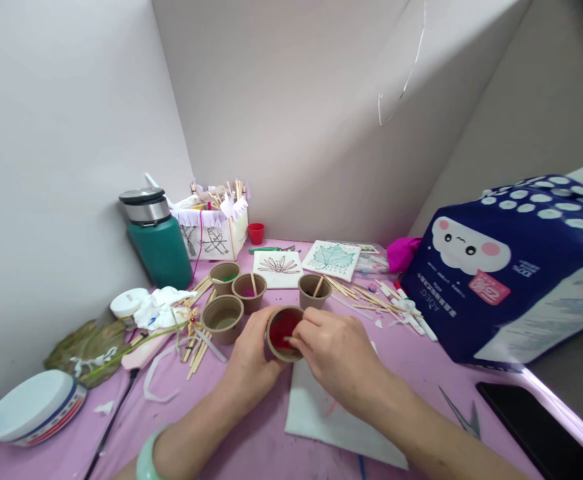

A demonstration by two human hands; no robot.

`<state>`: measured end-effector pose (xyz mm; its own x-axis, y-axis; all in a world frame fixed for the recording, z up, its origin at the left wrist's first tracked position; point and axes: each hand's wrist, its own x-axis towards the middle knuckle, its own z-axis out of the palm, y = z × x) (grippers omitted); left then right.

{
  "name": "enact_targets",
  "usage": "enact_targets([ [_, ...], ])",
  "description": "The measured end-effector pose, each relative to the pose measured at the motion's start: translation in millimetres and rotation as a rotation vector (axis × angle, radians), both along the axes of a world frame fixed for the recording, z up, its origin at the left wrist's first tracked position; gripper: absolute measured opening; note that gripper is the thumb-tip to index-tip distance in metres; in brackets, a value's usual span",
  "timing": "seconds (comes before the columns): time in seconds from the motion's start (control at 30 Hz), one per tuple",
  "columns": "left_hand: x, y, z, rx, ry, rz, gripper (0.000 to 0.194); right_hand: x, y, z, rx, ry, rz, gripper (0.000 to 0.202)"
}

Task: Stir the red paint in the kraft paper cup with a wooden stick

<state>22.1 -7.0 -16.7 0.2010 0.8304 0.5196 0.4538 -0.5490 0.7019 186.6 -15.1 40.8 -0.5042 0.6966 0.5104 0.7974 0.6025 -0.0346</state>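
My left hand (254,353) is wrapped around a brown cup (272,350) with red liquid inside, tilted toward me. Over its rim my right hand (331,343) pinches a thin stick (288,339), whose tip shows against the red; most of it is hidden by my fingers. Beneath my right forearm lies a white cloth-like sheet (316,413) with faint reddish marks. Close by stand more brown cups: one with green inside (224,279), one with purplish liquid and a stick (249,292), a pale one (222,319), and a dark one with a stick (314,291).
A white square with a brown flower drawing (276,269) and another with a green leaf (331,259) lie behind the cups. Left are a teal bottle (159,247) and white bowl (29,407); right are scissors (464,417), a black phone (536,430) and a large blue package (501,293).
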Motion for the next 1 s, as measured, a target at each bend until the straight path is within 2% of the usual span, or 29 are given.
enact_targets([
  [0.17,-0.8,0.0,0.7,0.043,0.02,-0.02,0.054,3.0,2.0,1.9,0.055,-0.057,-0.12,0.021],
  [0.3,-1.4,-0.3,1.8,0.069,0.033,-0.004,0.049,-1.2,-1.3,2.6,-0.063,0.0,-0.026,0.016],
  [0.37,-1.5,-0.5,2.0,0.078,0.041,-0.005,0.046,-1.9,-1.3,2.2,-0.097,0.046,-0.024,0.014],
  [0.57,-1.8,-0.2,2.1,0.092,0.061,-0.017,0.05,2.5,4.4,-1.3,0.094,-0.014,-0.109,0.022],
  [0.77,-2.0,0.6,2.1,0.122,0.068,0.001,0.046,1.1,1.3,2.5,-0.094,0.056,0.021,0.015],
  [1.0,-3.1,0.4,1.2,0.136,0.101,-0.003,0.049,4.9,6.3,-1.6,0.038,-0.002,-0.082,0.02],
])
